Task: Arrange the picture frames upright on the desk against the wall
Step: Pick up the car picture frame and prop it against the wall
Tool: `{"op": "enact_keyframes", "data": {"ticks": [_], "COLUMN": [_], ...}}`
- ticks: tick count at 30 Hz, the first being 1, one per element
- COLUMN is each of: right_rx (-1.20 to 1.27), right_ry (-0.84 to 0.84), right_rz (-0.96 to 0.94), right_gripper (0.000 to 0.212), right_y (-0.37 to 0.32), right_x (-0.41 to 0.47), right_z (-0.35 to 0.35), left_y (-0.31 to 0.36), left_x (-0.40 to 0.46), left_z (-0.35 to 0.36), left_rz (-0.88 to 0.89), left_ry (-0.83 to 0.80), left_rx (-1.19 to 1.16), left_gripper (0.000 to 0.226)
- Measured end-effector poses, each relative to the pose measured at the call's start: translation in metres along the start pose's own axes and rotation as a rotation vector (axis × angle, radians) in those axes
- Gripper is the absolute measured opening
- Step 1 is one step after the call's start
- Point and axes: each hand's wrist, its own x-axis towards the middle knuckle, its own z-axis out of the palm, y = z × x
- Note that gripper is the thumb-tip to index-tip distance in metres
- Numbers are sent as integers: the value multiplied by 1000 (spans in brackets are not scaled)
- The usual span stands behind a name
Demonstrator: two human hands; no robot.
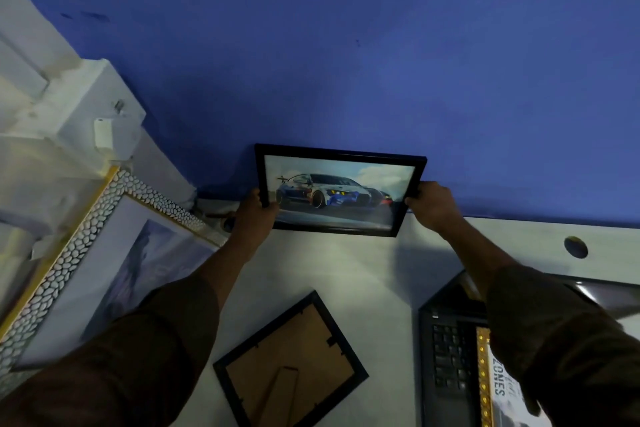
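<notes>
Left hand (pixel 254 215) and right hand (pixel 433 206) are each holding, in a closed grip, a side of the black-framed car picture (pixel 337 192), standing it against the blue wall (pixel 346 62); next, its base needs settling on the white desk (pixel 346 270).

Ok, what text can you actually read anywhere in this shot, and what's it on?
"ZONES": sideways on the print in the gold-beaded frame lying on the laptop, bottom right.
The line beside it on that print: too blurred to read.
Car picture frame, held by left hand and right hand: no legible text.

Four picture frames (pixel 341 189), one laptop (pixel 446 357)
</notes>
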Motion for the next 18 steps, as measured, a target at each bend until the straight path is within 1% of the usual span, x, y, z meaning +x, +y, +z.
{"op": "enact_keyframes", "data": {"ticks": [6, 9, 11, 13, 15, 16, 18], "right_rx": [76, 134, 172, 179, 196, 214, 251], "right_ry": [53, 78, 121, 170, 179, 159, 107], "right_rz": [57, 78, 72, 12, -81, -131, -210], "right_gripper": [24, 25, 23, 32, 28, 30, 42], "right_y": [0, 2, 1, 1, -6, -10, -21], "right_x": [-15, -30, -42, -59, -72, -83, -101], "right_z": [1, -4, -9, -14, -17, -18, -18], "left_y": [-6, -14, -22, -31, -43, -50, -62], "left_x": [-16, -33, -47, -73, -94, -113, -142], "left_z": [4, 2, 1, 0, -1, -1, 0], "left_rz": [-75, -109, -135, -132, -107, -115, -127], "left_ry": [30, 68, 63, 62, 101, 131, 164], "left_rx": [0, -56, -104, -149, -183, -201, -265], "left_gripper": [71, 77, 82, 88, 92, 89, 87]}}
